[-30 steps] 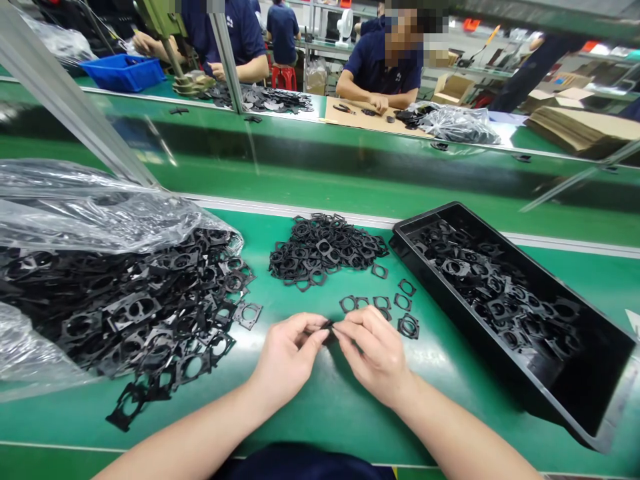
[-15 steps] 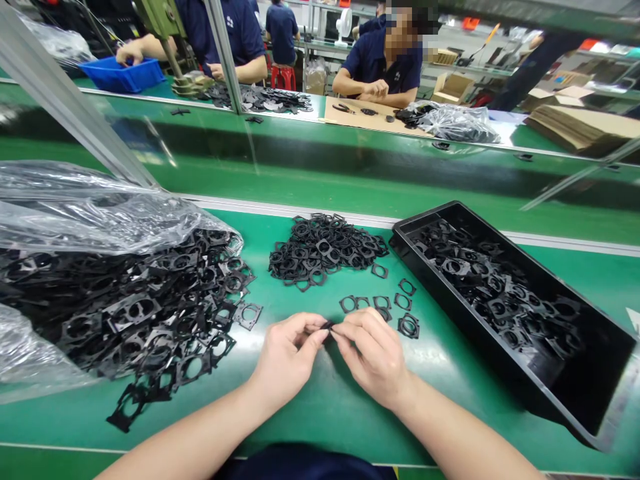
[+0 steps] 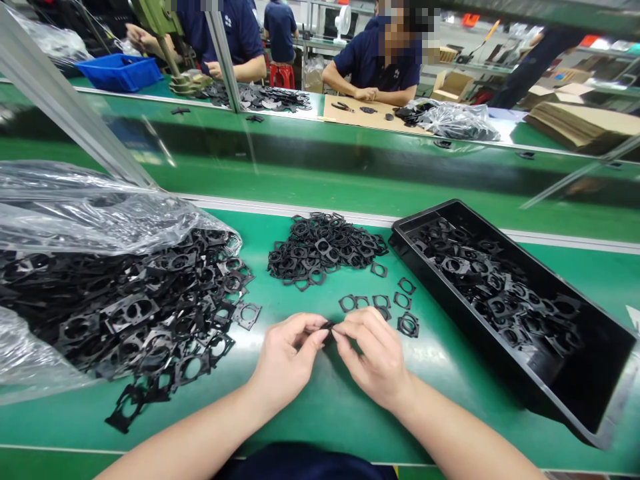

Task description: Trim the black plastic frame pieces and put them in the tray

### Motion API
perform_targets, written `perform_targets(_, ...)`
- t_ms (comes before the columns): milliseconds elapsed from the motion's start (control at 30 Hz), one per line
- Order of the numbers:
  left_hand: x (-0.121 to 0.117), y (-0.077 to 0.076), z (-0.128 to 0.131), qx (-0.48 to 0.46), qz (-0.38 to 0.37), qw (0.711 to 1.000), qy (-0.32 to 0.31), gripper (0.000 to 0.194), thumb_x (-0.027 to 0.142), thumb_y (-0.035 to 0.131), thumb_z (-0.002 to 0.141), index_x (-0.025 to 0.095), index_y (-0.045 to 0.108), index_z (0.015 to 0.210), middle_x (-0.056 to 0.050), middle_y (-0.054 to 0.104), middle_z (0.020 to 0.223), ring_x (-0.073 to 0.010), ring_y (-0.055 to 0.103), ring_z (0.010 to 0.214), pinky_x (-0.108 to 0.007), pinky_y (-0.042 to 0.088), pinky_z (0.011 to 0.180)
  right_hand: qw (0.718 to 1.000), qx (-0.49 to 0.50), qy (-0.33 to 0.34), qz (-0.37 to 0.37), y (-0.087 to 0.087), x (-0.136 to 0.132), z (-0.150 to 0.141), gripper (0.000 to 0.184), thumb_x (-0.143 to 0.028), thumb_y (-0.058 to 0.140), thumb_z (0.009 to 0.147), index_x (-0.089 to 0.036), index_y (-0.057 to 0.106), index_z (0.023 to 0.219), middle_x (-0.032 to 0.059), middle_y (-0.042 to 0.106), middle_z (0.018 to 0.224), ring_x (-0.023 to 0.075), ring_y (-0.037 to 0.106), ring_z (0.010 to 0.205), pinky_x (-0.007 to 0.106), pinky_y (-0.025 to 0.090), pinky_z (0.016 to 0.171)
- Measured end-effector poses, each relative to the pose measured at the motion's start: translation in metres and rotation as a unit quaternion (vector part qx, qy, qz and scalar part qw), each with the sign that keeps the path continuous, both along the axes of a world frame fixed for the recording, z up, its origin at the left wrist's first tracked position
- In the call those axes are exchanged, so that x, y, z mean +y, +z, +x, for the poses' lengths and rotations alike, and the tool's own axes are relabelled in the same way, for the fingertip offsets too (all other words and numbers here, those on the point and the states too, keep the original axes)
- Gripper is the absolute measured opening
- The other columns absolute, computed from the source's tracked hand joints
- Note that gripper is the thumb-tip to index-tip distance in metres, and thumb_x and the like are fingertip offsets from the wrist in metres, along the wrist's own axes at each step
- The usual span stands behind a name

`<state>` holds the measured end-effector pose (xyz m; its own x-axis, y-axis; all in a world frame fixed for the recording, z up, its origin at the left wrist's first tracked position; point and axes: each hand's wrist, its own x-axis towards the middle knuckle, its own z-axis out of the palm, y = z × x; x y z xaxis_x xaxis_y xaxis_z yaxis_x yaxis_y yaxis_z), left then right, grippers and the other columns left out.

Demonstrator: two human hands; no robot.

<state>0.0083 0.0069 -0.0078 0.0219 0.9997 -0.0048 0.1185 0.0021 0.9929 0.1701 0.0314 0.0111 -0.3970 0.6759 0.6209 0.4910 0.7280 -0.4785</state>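
Between the fingertips of both hands is a small black plastic part [image 3: 329, 325], mostly hidden by the fingers. My left hand [image 3: 287, 353] pinches it from the left with thumb and forefinger. From the other side, my right hand [image 3: 373, 353] closes its fingertips on the same part. Just beyond the right hand, several loose black square frames with round holes [image 3: 403, 300] lie on the green tabletop. A heap of similar black frames [image 3: 325, 250] sits farther back in the middle.
At left, larger black plastic frames [image 3: 145, 320] spill out of a clear plastic bag [image 3: 100, 207]. A long black bin [image 3: 480, 340] holding black parts stands at right. Behind a low green partition [image 3: 325, 173], co-workers [image 3: 380, 60] sit at another bench with a blue basket [image 3: 120, 72].
Both my hands stay nearly still around the small part. Across the partition, one co-worker's hand has lifted from the blue basket, and another person's arms have lowered to the bench.
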Motion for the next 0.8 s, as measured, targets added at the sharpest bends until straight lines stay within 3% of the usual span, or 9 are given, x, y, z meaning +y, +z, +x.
perform_targets(200,-0.0009,0.0009,-0.0003,0.021,0.009,1.0,-0.006,0.011,0.022,0.058,0.083,0.019,0.066,0.091,-0.003,0.067,0.079,-0.0153,0.065,0.071,-0.025,0.055,0.064,0.994,-0.064,-0.011,0.09,0.0014,-0.0029,0.0017,0.021,-0.003,0.064,0.078,-0.012,0.061,0.097,0.0089,0.063,0.078,0.0193,0.055,0.072,0.033,0.051,0.064)
perform_targets(367,-0.0014,0.0017,-0.0013,0.027,0.019,0.999,-0.013,0.013,0.021,0.058,0.083,0.019,0.066,0.093,-0.004,0.067,0.081,-0.0152,0.065,0.071,-0.025,0.055,0.064,0.985,-0.128,-0.012,0.119,0.0012,-0.0032,0.0016,0.018,-0.004,0.062,0.079,-0.011,0.06,0.096,0.0089,0.063,0.077,0.0198,0.055,0.073,0.034,0.051,0.063)
perform_targets(600,-0.0001,0.0032,-0.0007,0.008,0.022,1.0,-0.017,0.013,0.021,0.058,0.084,0.019,0.067,0.092,-0.003,0.065,0.082,-0.0148,0.064,0.07,-0.025,0.055,0.064,0.988,-0.075,-0.005,0.134,-0.0026,-0.0031,0.0031,0.023,-0.001,0.063,0.077,-0.011,0.059,0.097,0.0091,0.061,0.077,0.0191,0.055,0.074,0.033,0.052,0.064)
perform_targets(800,0.0006,0.0072,-0.0023,0.006,0.031,0.999,-0.023,0.013,0.022,0.056,0.085,0.018,0.067,0.09,-0.004,0.064,0.08,-0.0153,0.063,0.07,-0.026,0.055,0.064,0.995,-0.019,-0.006,0.097,-0.0013,-0.0035,0.0007,0.022,0.001,0.061,0.078,-0.011,0.06,0.095,0.0089,0.061,0.076,0.0186,0.054,0.072,0.033,0.052,0.062)
